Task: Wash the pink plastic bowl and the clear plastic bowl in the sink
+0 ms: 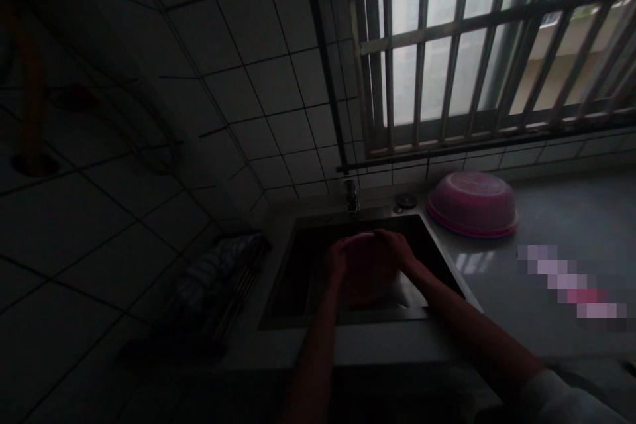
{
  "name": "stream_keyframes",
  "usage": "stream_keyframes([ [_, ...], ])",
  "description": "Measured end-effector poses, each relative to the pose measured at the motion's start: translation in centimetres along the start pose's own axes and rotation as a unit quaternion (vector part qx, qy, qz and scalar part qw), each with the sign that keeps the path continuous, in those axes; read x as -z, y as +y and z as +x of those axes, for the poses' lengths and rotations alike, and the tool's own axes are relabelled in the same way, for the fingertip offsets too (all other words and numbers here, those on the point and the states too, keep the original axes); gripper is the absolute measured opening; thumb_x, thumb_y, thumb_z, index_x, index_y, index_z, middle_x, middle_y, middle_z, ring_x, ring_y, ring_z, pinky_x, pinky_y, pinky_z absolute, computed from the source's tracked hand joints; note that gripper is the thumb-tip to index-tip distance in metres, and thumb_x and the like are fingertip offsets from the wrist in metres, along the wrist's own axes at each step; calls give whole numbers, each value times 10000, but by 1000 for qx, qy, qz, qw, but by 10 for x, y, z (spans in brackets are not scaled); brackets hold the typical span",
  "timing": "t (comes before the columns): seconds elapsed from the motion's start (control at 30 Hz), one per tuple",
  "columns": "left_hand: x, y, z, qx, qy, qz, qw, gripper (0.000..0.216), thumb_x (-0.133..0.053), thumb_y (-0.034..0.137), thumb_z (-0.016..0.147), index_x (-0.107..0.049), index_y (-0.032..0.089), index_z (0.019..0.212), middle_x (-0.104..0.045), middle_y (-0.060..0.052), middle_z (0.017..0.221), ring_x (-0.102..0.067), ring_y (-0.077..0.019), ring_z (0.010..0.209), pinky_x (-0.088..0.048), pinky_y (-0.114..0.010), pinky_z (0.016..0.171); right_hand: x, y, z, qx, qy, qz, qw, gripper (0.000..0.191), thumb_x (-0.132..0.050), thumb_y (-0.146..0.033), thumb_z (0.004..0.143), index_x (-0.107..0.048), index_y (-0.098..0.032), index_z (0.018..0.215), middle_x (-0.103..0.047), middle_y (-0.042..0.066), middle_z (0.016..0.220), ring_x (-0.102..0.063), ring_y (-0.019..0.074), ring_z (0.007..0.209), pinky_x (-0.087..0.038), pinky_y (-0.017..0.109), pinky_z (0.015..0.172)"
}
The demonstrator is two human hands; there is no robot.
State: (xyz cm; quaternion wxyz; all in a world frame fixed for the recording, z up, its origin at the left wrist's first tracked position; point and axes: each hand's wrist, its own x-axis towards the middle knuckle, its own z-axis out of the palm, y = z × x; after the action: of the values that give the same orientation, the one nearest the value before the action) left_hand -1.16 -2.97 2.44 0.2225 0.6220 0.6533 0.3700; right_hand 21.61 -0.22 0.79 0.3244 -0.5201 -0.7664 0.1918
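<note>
A reddish-pink basin [370, 271] is tilted inside the sink [293, 285], its far rim raised. My left hand [338, 258] grips the basin's rim on the left, and my right hand [396, 249] grips it at the upper right. Both hands are closed on the rim, though the dim light hides the finger details. Just behind the basin stands the faucet [352, 199]. What the basin holds, if anything, is too dark to make out.
A pink basin [474, 202] lies upside down on the counter [556, 212], right of the sink. Beside the faucet sits a round drain strainer [406, 201]. A striped cloth [213, 271] lies left of the sink. A barred window [447, 66] is above; a blurred-out item lies at right.
</note>
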Motion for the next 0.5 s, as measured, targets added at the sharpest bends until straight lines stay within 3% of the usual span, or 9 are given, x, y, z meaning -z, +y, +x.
stream_keyframes([
  [0.13,0,-1,3,14,41,-25,999,497,-469,34,878,-783,209,1221,-780,-57,1305,-716,-197,1224,-546,-347,1097,10,19,0,-53,14,-11,998,404,-557,-173,986,-726,-230,1349,-789,101,1254,-778,255,1085,-581,319,969],
  [0.27,-5,-2,0,1,-15,-8,1000,522,-488,34,863,-784,249,1235,-782,-30,1302,-707,-188,1240,-537,-320,1093,0,11,-6,-8,16,-14,1000,425,-547,-138,977,-719,-229,1355,-760,99,1326,-746,247,1176,-556,320,1031],
  [0.4,-7,-5,-3,-35,-90,15,995,512,-524,62,870,-796,305,1228,-774,-9,1322,-701,-202,1258,-515,-330,1116,-15,-9,-8,57,-25,7,998,481,-496,-100,971,-705,-240,1381,-728,69,1393,-706,208,1258,-525,319,1102],
  [0.5,-5,-7,0,-28,-69,23,997,499,-511,74,891,-793,300,1235,-771,-17,1328,-697,-207,1265,-509,-347,1127,-12,-8,-4,42,-24,2,999,488,-530,-106,954,-706,-263,1381,-735,52,1384,-713,212,1248,-531,324,1096],
])
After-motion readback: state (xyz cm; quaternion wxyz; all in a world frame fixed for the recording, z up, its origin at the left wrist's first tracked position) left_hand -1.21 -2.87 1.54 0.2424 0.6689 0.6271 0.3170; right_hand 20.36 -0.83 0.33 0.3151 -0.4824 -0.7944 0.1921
